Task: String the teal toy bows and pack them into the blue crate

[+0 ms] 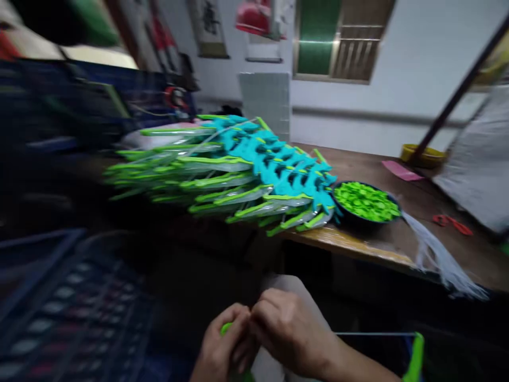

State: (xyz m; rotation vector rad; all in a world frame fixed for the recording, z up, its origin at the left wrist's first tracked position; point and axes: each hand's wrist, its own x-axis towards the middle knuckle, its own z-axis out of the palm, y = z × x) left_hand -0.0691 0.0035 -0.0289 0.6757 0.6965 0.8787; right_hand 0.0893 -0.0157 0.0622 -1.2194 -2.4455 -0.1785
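pinching at something small, below and in front of the table's front edge, the person has both hands together, fingertips meeting. the left hand [225,345] is closed round a bright green piece [226,328], which shows only as a sliver by its fingers; the right hand [288,329] has its fingers bunched, though what sits between them, if anything, i cannot tell. at lower right, a taut pale string [374,333] runs from behind the right forearm to a green tip [415,355]; whether it joins what is held is hidden.

as for progress, the piece in hand looks unfinished, probably mid-step. on the table [417,201], a big heap of turquoise and green pieces [278,167] lies towards the left, jutting past the front edge; they look much alike, and whether they are done or waiting is not clear. plenty of stock seems left: a dark bowl [350,215] touching or just beside the heap, near the front edge, is well filled with small green parts [366,200], and a bunch of white strings [431,252] droops over that edge, right of the bowl. red scissors [453,224] lie further right, apparently unused.
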